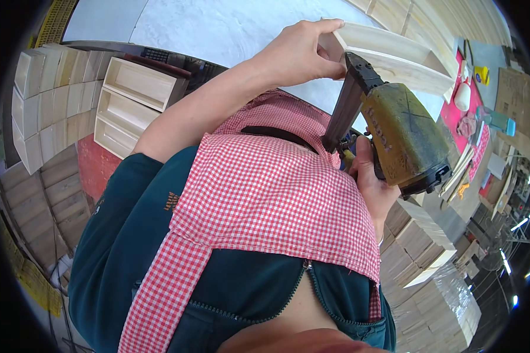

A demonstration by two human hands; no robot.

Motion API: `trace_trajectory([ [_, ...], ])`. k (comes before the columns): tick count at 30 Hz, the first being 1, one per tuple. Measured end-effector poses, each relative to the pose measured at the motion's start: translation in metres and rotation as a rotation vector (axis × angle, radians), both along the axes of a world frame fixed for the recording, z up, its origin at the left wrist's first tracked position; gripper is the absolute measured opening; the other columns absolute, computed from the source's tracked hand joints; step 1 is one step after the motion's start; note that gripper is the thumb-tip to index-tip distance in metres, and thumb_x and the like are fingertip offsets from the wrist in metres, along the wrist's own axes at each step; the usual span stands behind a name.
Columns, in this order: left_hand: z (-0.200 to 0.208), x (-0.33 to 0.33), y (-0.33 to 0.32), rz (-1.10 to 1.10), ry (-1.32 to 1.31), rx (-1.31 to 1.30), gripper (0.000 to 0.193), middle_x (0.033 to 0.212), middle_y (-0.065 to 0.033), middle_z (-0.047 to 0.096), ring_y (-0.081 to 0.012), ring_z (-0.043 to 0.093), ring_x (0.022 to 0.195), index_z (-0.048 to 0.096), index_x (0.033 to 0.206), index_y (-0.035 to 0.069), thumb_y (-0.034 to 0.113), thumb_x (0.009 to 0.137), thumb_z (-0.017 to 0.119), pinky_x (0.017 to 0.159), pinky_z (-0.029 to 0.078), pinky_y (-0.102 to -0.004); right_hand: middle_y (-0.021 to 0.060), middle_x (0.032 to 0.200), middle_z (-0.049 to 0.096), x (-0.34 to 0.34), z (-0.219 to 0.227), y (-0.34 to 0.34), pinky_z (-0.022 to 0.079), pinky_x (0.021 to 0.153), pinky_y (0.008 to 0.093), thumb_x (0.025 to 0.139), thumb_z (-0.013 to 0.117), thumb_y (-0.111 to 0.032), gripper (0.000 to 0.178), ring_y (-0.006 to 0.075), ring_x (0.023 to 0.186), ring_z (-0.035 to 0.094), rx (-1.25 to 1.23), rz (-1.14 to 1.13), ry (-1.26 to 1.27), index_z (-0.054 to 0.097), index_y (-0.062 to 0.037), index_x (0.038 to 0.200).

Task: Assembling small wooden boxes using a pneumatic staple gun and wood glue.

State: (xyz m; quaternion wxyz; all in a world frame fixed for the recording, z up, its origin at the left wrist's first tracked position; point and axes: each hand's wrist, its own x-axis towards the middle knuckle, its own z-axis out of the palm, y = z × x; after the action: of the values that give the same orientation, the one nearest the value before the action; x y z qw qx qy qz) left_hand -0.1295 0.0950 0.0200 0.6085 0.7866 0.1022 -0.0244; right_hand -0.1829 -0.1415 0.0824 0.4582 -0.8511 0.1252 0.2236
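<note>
My left hand [303, 54] grips the near-left end of a shallow, pale wooden box [415, 50], thumb and fingers on either side of its end board. The box is long and narrow, its hollow side facing up, above a pale blue-white worktop [200, 29]. Wrapped around the handle of a worn yellow-brown nail gun [407, 132] is my right hand [374, 185]; the tool's body hides part of its fingers. The gun's dark nose is right by the box's left end; whether they touch I cannot tell. Its long magazine slants down toward my checked apron [277, 194].
Stacked wooden boxes [56, 94] stand at left, beside open wooden trays [136, 85] on a red surface [93, 167]. At right lie a white bottle [462, 96], a yellow roll [482, 75] and pink cloth. More wooden stacks [415, 241], partly plastic-wrapped, rise at lower right.
</note>
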Motion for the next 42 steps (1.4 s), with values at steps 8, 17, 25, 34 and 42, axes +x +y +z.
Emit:
trace_trajectory([
  [8, -0.010, 0.001, 0.000, 0.018, -0.018, 0.015, 0.076, 0.103, -0.0196, 0.072, -0.0223, 0.069, 0.083, 0.057, 0.141, -0.005, 0.019, 0.074, 0.085, 0.073, 0.056, -0.0275, 0.0124, 0.151, 0.050, 0.003, 0.018, 0.013, 0.045, 0.113, 0.0412, 0.092, 0.073, -0.050, 0.074, 0.0272, 0.137, 0.052, -0.152, -0.045, 0.179, 0.041, -0.0222, 0.153],
  [17, -0.046, 0.013, 0.011, 0.097, -0.018, -0.493, 0.068, 0.102, -0.0160, 0.070, -0.0195, 0.068, 0.083, 0.060, 0.134, -0.007, 0.025, 0.079, 0.085, 0.075, 0.057, -0.0268, 0.0156, 0.147, 0.053, -0.006, 0.003, 0.005, 0.050, 0.108, 0.0433, 0.088, 0.080, -0.041, 0.077, 0.0307, 0.131, 0.056, -0.084, -0.102, 0.140, 0.041, -0.0152, 0.150],
  [25, -0.014, 0.012, 0.010, 0.080, 0.029, -0.622, 0.082, 0.099, -0.0174, 0.064, -0.0169, 0.063, 0.080, 0.033, 0.149, -0.017, 0.010, 0.087, 0.080, 0.069, 0.051, -0.0219, 0.0173, 0.145, 0.054, -0.006, 0.002, 0.004, 0.048, 0.110, 0.0463, 0.088, 0.081, -0.041, 0.078, 0.0334, 0.132, 0.055, -0.058, -0.035, 0.093, 0.041, -0.0131, 0.149],
  [34, -0.018, 0.014, 0.011, 0.076, -0.004, -0.493, 0.081, 0.112, -0.0250, 0.064, -0.0202, 0.065, 0.088, 0.036, 0.148, -0.017, 0.010, 0.086, 0.081, 0.074, 0.053, -0.0232, 0.0176, 0.145, 0.054, -0.005, 0.004, 0.007, 0.048, 0.111, 0.0467, 0.088, 0.081, -0.042, 0.079, 0.0341, 0.132, 0.055, -0.107, -0.030, 0.109, 0.041, -0.0130, 0.149],
  [42, -0.019, 0.018, 0.014, 0.016, -0.002, -0.343, 0.078, 0.124, -0.0307, 0.061, -0.0233, 0.065, 0.097, 0.039, 0.147, -0.016, 0.010, 0.086, 0.080, 0.079, 0.055, -0.0254, 0.0184, 0.145, 0.054, -0.003, 0.011, 0.014, 0.046, 0.113, 0.0455, 0.088, 0.080, -0.041, 0.078, 0.0331, 0.134, 0.054, -0.119, -0.045, 0.152, 0.041, -0.0131, 0.150],
])
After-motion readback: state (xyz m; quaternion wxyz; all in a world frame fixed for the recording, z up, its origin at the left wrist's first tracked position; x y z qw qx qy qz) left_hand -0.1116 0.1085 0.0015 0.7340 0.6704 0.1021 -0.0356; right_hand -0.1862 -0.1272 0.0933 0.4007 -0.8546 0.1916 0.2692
